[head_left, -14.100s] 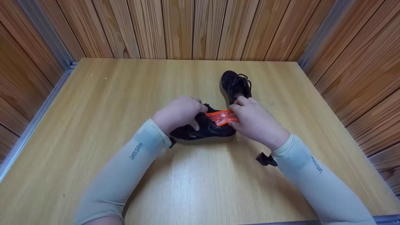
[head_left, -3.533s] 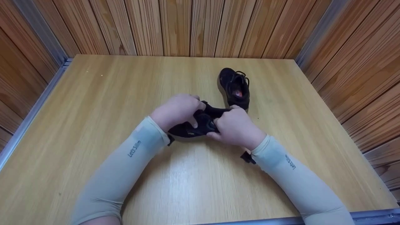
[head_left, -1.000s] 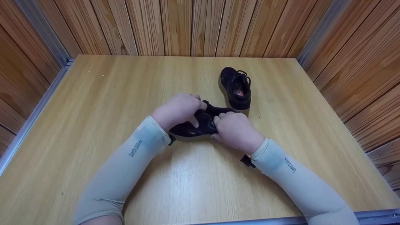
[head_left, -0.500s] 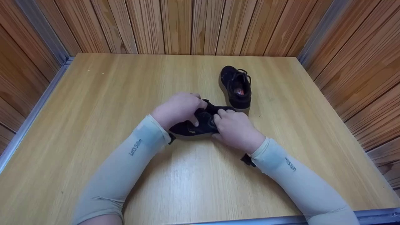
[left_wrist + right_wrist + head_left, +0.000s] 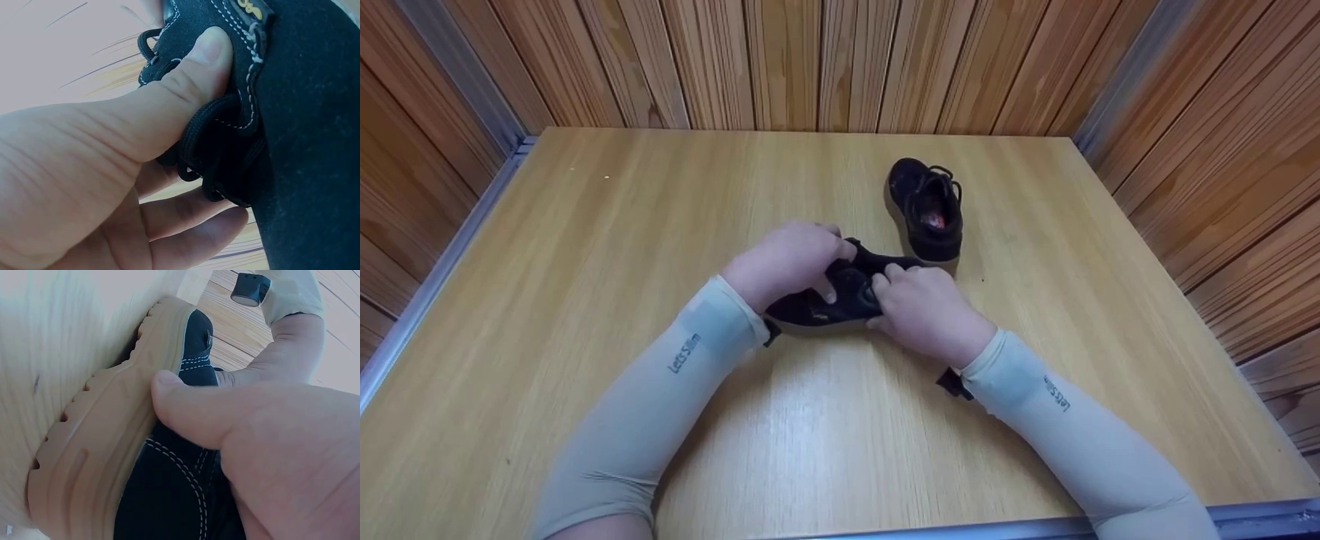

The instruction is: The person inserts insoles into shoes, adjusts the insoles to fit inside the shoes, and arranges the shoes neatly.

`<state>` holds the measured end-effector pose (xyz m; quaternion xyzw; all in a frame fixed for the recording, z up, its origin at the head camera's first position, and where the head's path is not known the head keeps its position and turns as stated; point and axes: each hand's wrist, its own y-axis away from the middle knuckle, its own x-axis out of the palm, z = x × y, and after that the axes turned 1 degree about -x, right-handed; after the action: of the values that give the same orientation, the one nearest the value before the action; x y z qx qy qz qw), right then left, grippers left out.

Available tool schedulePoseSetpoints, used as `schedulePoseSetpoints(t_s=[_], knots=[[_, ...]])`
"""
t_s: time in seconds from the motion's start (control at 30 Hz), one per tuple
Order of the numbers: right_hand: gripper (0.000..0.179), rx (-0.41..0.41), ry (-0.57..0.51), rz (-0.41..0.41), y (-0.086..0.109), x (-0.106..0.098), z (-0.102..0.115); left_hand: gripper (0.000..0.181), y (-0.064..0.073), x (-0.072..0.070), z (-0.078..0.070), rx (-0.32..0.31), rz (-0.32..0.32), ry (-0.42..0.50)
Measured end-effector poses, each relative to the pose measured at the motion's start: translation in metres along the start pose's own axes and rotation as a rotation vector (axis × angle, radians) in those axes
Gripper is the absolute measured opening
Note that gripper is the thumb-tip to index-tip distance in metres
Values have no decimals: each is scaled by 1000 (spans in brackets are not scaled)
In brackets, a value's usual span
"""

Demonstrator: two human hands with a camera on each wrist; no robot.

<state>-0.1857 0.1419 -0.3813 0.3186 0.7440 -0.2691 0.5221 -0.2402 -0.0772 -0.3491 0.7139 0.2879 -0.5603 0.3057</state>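
Observation:
A black lace-up shoe with a tan sole lies sideways on the table, toe to the left. My left hand grips it across the laced front, thumb on the near side and the other fingers round the far side, as the left wrist view shows. At the heel end, my right hand holds the near side wall, its thumb pressed on the outside just above the sole. The right fingers reach over into the shoe's opening, where their tips are hidden. No insole shows in this shoe.
A second black shoe stands behind and to the right, toe pointing away, with some orange-red inside. Wood-panelled walls enclose the wooden table at the back and sides. A dark wrist camera hangs under the right sleeve.
The orange insole that my right hand held half inside the shoe at first is out of sight. That hand moved left onto the shoe's opening; over the last second both hands barely move.

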Motion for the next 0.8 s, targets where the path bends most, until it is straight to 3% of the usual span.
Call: schedulePoseSetpoints(t_s=[0.43,0.67,0.8], knots=[[66,-54,86,-92,0,0,-1,41,1,-1,0,2,-13,-27],[63,-20,-26,-33,1,0,-1,41,1,2,0,14,-19,-26],[61,-43,-23,-55,1,1,-4,39,1,0,0,14,-19,-21]])
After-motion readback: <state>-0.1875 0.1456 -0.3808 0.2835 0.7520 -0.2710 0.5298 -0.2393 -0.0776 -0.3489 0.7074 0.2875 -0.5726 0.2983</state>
